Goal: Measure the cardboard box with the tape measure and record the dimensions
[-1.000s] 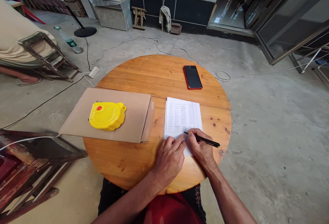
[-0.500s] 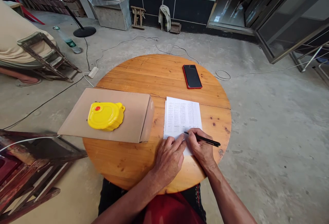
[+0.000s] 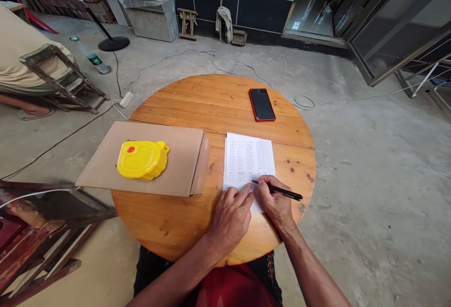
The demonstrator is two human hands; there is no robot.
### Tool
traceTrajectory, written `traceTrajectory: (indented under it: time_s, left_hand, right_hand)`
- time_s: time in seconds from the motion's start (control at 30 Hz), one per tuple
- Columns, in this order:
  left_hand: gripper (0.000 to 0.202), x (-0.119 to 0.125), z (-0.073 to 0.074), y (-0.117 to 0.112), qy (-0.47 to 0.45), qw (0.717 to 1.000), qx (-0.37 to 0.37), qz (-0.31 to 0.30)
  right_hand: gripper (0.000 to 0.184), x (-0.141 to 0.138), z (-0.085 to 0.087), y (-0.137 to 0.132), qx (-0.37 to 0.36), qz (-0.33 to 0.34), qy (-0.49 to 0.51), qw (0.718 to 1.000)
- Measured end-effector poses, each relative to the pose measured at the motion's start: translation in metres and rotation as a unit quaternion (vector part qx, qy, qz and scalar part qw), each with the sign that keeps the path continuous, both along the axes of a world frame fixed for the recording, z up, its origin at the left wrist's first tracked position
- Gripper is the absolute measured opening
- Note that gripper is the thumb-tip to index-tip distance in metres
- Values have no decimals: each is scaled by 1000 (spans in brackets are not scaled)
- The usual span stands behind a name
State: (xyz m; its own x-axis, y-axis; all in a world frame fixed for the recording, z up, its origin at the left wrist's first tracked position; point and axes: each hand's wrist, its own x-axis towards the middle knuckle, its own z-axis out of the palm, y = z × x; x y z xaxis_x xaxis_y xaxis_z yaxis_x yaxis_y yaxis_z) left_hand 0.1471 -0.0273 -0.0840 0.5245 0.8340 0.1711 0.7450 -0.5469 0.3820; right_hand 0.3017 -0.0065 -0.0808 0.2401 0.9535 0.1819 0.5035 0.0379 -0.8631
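Note:
My right hand point(image 3: 276, 200) is closed around a black pen point(image 3: 287, 192), its tip at the lower part of a white sheet of paper point(image 3: 249, 156). Columns of small handwriting cover much of the sheet; I cannot read them. My left hand point(image 3: 233, 213) lies open, palm down, with its fingers on the paper's lower left edge and the rest over the tabletop. Left of the paper, a yellow tape-measure-like case point(image 3: 143, 160) with a red button rests on a cardboard box point(image 3: 179, 156). Beyond the paper lies a phone point(image 3: 262, 105) with a red edge.
Everything stands on a round wooden table point(image 3: 186, 105). Wooden chairs point(image 3: 58, 69) are at the left, one beside a seated person's leg. A plastic bottle point(image 3: 93, 58) lies on the floor, where cables point(image 3: 305, 102) run behind the table.
The whole view has shifted slightly, so the table and the things on it appear a little further left. Both hands keep their places on the paper, with the pen still held.

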Motion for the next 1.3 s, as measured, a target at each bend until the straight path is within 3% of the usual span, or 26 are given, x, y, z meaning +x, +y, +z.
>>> traceTrajectory:
  time_s: [0.3, 0.53, 1.3]
  left_hand:
    - [42, 0, 0, 0, 2, 1000, 4, -1]
    - [46, 0, 1, -1, 19, 1000, 3, -7]
    - [49, 1, 0, -1, 16, 1000, 4, -5]
  right_hand:
    - [19, 0, 0, 0, 4, 0, -7, 1000]
    - [17, 4, -4, -2, -15, -47, 58, 997]
    - [18, 3, -1, 0, 4, -6, 10, 1000]
